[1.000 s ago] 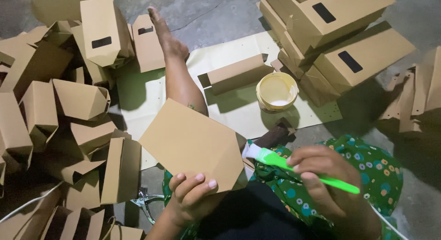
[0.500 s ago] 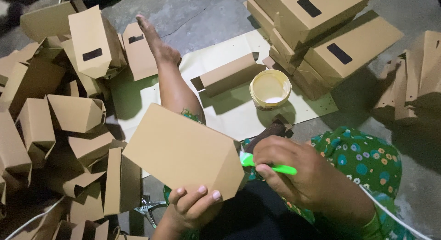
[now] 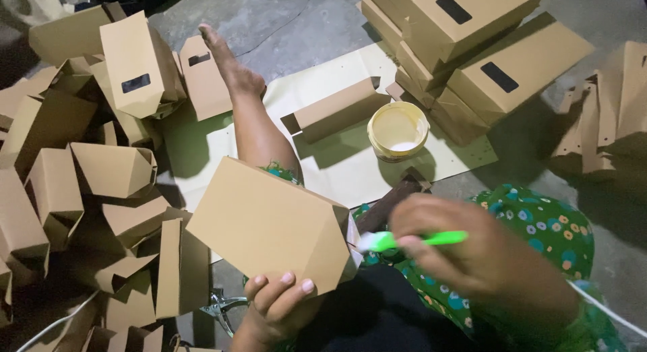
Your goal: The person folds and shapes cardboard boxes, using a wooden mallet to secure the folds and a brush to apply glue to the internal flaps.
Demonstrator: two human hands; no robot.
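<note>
Nearest the camera, the left hand props a folded brown cardboard box from below, fingers curled over its lower edge and clamped on it, so the open flap end tilts toward the other hand and stays steady over the lap. The right hand, blurred, is closed around a green-handled brush held almost level, its pale bristled tip just touching the box's flap edge; the wrist is bent inward across the green flowered trousers, which puts the brush where the flap can be reached. A pair of metal pliers or scissors lies on the floor by the left wrist. Farther out, the person's bare leg and foot stretch over a pale sheet of paper spread on the concrete, and on it, within easy reach, stand a small yellow tub of white paste and another flat box. To the left sprawls a loose heap of folded boxes; at the far right, finished boxes sit in a neat stack.
</note>
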